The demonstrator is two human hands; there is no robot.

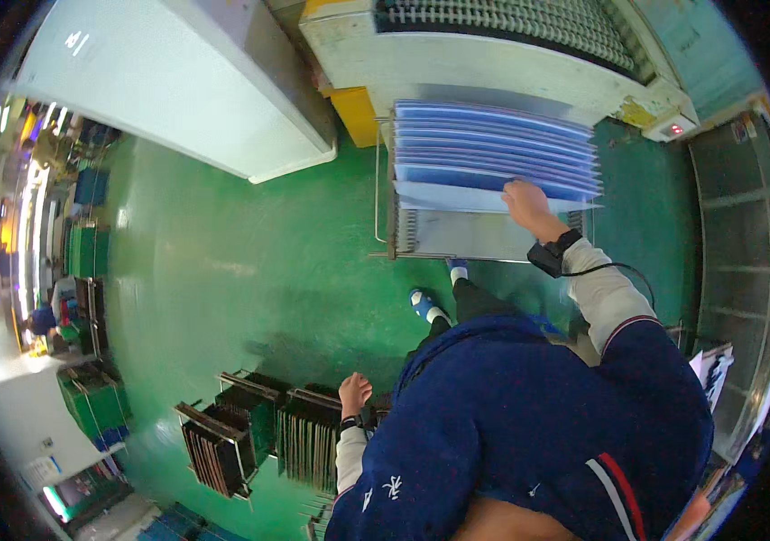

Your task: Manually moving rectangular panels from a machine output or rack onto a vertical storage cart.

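Observation:
My right hand [526, 206] reaches forward to a metal rack [393, 216] and closes its fingers on the upper edge of the nearest pale sheet [457, 196]. Behind that sheet, several thin bluish sheets [493, 144] stand upright in a row, with narrow gaps between them. The lower part of the rack shows a pale flat surface in front of the row. Down at my left side hangs my left hand [355, 394], its fingers curled in with nothing visible in them. It is nearest to a rack of brown-edged boards [308, 442] on the floor.
Beyond the sheets stands a white machine [493, 59] with rows of rollers [502, 18] on top. A big white cabinet [177, 81] is at the far left. Another rack of boards [218, 442] stands behind on the green floor [195, 243]. Metal shelving [737, 270] is at the right.

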